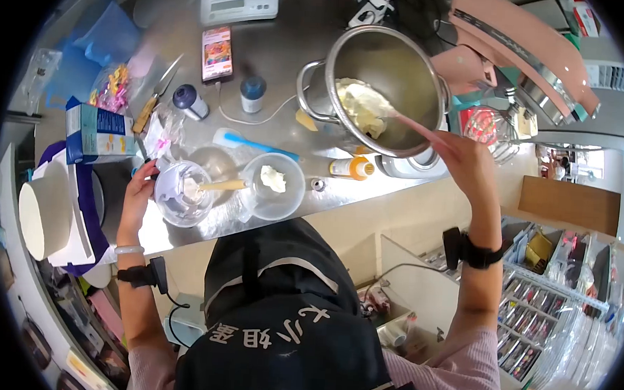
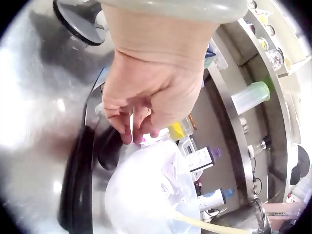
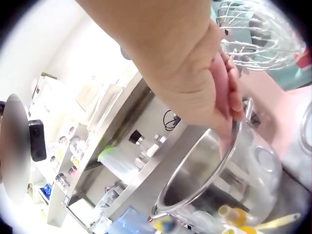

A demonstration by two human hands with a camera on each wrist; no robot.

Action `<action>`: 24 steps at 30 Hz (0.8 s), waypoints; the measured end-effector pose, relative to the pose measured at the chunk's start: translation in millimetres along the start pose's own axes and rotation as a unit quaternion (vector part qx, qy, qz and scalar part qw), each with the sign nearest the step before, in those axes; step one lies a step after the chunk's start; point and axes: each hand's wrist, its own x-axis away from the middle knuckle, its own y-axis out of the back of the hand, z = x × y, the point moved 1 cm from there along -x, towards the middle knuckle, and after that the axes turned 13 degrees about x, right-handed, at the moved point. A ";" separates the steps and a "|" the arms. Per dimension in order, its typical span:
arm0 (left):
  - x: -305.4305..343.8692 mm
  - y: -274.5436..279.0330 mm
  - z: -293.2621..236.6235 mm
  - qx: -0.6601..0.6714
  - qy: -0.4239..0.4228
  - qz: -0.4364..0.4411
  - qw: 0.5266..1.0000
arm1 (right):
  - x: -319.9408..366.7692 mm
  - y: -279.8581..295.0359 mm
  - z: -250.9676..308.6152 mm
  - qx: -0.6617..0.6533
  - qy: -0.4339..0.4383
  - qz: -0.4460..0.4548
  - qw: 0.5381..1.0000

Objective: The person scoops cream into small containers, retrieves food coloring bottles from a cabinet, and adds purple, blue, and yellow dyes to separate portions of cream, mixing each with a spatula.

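Observation:
The right hand [image 1: 467,163] grips a pink spatula [image 1: 420,128], whose far end lies in whitish cream [image 1: 363,102] inside a steel pot [image 1: 440,69]. In the right wrist view, the right hand [image 3: 195,83] curls round the pink handle [image 3: 222,87] above the pot rim. Thumb and fingers of the left hand [image 1: 138,193] pinch the edge of a clear bowl [image 1: 176,220] of pale purple cream, with a light-handled tool [image 1: 222,185] lying across it. The left wrist view has the left hand [image 2: 151,95] at the bowl [image 2: 131,190]. Touching its right side is a second bowl [image 1: 283,204] with white cream.
Behind the bowls lie a blue spatula [image 1: 261,146], bottles [image 1: 252,93] and a phone [image 1: 217,54]. A scale [image 1: 239,4] stands at the back, a pink mixer [image 1: 517,47] and cream-coated whisk [image 1: 490,130] to the right. A blue-white box [image 1: 98,133] stands left, near the table edge.

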 end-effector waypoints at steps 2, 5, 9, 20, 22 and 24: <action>-3.7 -3.8 -6.4 -0.036 -0.001 -0.010 0.999 | -11.0 -5.1 -3.2 -0.043 -0.004 0.103 0.994; -15.1 -5.9 -8.0 -0.024 -0.001 0.019 1.000 | -16.1 -11.4 -16.8 -0.213 -0.113 0.198 0.950; -27.2 -7.7 -5.9 -0.040 0.013 0.037 0.998 | -0.9 -9.7 -37.5 -0.361 -0.202 0.260 0.873; -30.9 -9.0 5.8 -0.125 -0.064 0.010 0.990 | 115.5 -3.8 93.5 -0.507 -0.099 0.144 0.844; -27.2 -14.9 -4.7 -0.123 -0.042 0.018 0.991 | 125.3 -10.0 132.2 -0.398 0.038 0.075 0.913; -28.5 -16.5 -4.1 -0.118 -0.023 0.034 0.992 | 135.3 -29.9 167.0 -0.379 0.094 -0.028 0.920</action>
